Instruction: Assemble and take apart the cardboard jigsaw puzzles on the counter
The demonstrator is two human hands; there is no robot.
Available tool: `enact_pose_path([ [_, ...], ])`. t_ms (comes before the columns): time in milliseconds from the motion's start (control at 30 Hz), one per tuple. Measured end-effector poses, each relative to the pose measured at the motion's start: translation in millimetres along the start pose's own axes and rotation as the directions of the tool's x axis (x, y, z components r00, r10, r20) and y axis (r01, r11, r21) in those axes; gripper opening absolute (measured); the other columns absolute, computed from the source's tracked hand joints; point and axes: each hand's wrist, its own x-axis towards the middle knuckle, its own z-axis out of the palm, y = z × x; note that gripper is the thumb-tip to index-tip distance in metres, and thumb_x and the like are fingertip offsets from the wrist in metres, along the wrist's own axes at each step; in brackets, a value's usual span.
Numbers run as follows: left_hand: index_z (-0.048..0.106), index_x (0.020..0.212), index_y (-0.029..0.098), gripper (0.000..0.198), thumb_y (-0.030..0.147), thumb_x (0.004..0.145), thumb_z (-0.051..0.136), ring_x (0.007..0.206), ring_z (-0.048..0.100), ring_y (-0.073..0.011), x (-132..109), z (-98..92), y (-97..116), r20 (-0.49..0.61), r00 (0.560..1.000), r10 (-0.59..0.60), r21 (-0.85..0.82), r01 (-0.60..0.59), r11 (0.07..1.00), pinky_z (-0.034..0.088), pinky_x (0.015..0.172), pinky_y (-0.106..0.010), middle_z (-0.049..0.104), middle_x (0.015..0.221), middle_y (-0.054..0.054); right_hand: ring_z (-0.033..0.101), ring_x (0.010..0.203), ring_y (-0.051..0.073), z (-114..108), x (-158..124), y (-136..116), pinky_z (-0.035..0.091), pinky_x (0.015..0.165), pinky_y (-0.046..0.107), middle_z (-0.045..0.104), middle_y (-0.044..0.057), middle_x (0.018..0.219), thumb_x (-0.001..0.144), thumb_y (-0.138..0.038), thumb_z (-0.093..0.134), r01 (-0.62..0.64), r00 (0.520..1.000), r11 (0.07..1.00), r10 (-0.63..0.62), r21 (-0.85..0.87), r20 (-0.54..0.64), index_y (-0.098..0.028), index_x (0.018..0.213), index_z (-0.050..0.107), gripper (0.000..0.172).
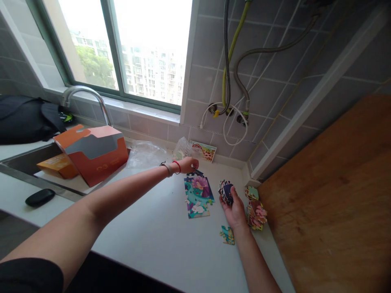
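Observation:
My left hand (187, 164), with a watch and a red band at its wrist, reaches to the top edge of a partly joined jigsaw puzzle (198, 197). Its fingers are pinched at a dark puzzle piece (198, 172), though the fingertips are partly hidden. The joined part shows a white rabbit, a teal path and a purple-pink shape. To the right, my right hand (236, 211) is closed around a stack of puzzle pieces (225, 192), fanned slightly, a dark one on top. A loose teal and yellow piece (227, 235) lies beside my right wrist.
More pieces are piled (257, 215) by the wooden board (330, 195) at right. A picture card (204, 151) and clear plastic bags (146, 154) lie near the tiled wall. Leftward are an orange box (100, 169) over the sink, a faucet (87, 90) and a black case (40, 197).

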Motion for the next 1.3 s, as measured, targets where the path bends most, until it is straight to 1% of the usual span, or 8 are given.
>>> enact_pose_path([
  [200, 0.069, 0.074, 0.015, 0.014, 0.016, 0.066, 0.08, 0.064, 0.061, -0.0123, -5.3, -1.8, 0.2, 0.023, 0.993, -0.117, -0.191, 0.119, 0.974, 0.048, 0.063, -0.023, 0.066, 0.069, 0.001, 0.072, 0.078, 0.018, 2.5, -2.1, -1.4, 0.061, 0.066, 0.028, 0.078, 0.0, 0.085, 0.056, -0.045, 0.097, -0.002, 1.0, 1.0, 0.002, 0.029, 0.01, -0.021, 0.086, 0.074, 0.045],
  [367, 0.069, 0.083, 0.014, 0.031, 0.033, 0.065, 0.086, 0.062, 0.061, -0.0123, -17.2, 5.2, 10.3, 0.127, 0.965, -0.229, -0.37, 0.26, 0.892, 0.048, 0.052, -0.021, 0.068, 0.074, -0.002, 0.071, 0.075, 0.018, 6.2, -7.9, -3.8, 0.06, 0.066, 0.029, 0.079, 0.001, 0.084, 0.052, -0.042, 0.099, -0.035, 0.998, 0.999, 0.032, 0.041, 0.063, -0.022, 0.083, 0.074, 0.045],
  [567, 0.071, 0.082, 0.014, 0.043, 0.038, 0.054, 0.093, 0.059, 0.059, -0.0102, -30.7, 35.2, 36.1, 0.282, 0.92, -0.271, -0.512, 0.383, 0.769, 0.048, 0.051, -0.021, 0.069, 0.075, -0.002, 0.072, 0.086, 0.021, 10.8, -14.9, -3.2, 0.059, 0.073, 0.031, 0.08, 0.005, 0.099, 0.055, -0.044, 0.098, -0.065, 0.975, 0.998, 0.061, 0.008, 0.215, -0.021, 0.099, 0.077, 0.054],
  [733, 0.073, 0.082, 0.014, 0.038, 0.037, 0.058, 0.092, 0.058, 0.059, -0.0102, -33.8, 66.0, 45.6, 0.346, 0.89, -0.297, -0.596, 0.453, 0.663, 0.049, 0.05, -0.021, 0.071, 0.079, -0.005, 0.07, 0.083, 0.019, 8.0, -9.7, 0.8, 0.057, 0.07, 0.029, 0.08, 0.003, 0.093, 0.054, -0.044, 0.098, -0.03, 0.99, 0.999, 0.024, 0.037, 0.137, -0.022, 0.097, 0.078, 0.052],
  [833, 0.073, 0.077, 0.013, 0.033, 0.03, 0.057, 0.093, 0.053, 0.055, -0.0083, -31.2, 77.3, 42.4, 0.286, 0.899, -0.332, -0.623, 0.438, 0.648, 0.045, 0.045, -0.018, 0.069, 0.071, -0.003, 0.069, 0.08, 0.018, 5.4, -5.3, 4.8, 0.055, 0.067, 0.027, 0.08, 0.003, 0.09, 0.054, -0.043, 0.098, -0.053, 0.991, 0.999, 0.051, 0.013, 0.122, -0.021, 0.096, 0.079, 0.051],
  [967, 0.07, 0.077, 0.013, 0.035, 0.03, 0.058, 0.095, 0.054, 0.057, -0.0079, -27.9, 80.4, 32.8, 0.103, 0.918, -0.383, -0.7, 0.34, 0.628, 0.044, 0.044, -0.015, 0.071, 0.073, -0.002, 0.069, 0.081, 0.018, 3.5, -2.4, 7.1, 0.056, 0.068, 0.027, 0.08, 0.002, 0.091, 0.056, -0.042, 0.098, -0.063, 0.991, 0.998, 0.063, -0.01, 0.114, -0.023, 0.099, 0.079, 0.05],
  [1200, 0.068, 0.088, 0.014, 0.042, 0.039, 0.066, 0.093, 0.063, 0.067, -0.0122, -30.4, 99.2, 30.0, -0.11, 0.886, -0.451, -0.834, 0.165, 0.527, 0.057, 0.053, -0.021, 0.073, 0.08, -0.006, 0.072, 0.097, 0.023, 12.3, -15.1, 2.4, 0.059, 0.078, 0.031, 0.079, 0.005, 0.113, 0.062, -0.042, 0.095, -0.078, 0.95, 0.996, 0.084, -0.03, 0.301, -0.024, 0.109, 0.077, 0.053],
  [1300, 0.066, 0.093, 0.014, 0.043, 0.039, 0.069, 0.092, 0.066, 0.069, -0.0132, -31.4, 109.7, 39.2, -0.144, 0.885, -0.442, -0.871, 0.098, 0.481, 0.06, 0.057, -0.025, 0.072, 0.085, -0.007, 0.072, 0.104, 0.025, 15.1, -18.0, 2.5, 0.059, 0.082, 0.033, 0.078, 0.005, 0.117, 0.063, -0.041, 0.094, -0.055, 0.955, 0.998, 0.064, -0.039, 0.291, -0.025, 0.111, 0.076, 0.054],
])
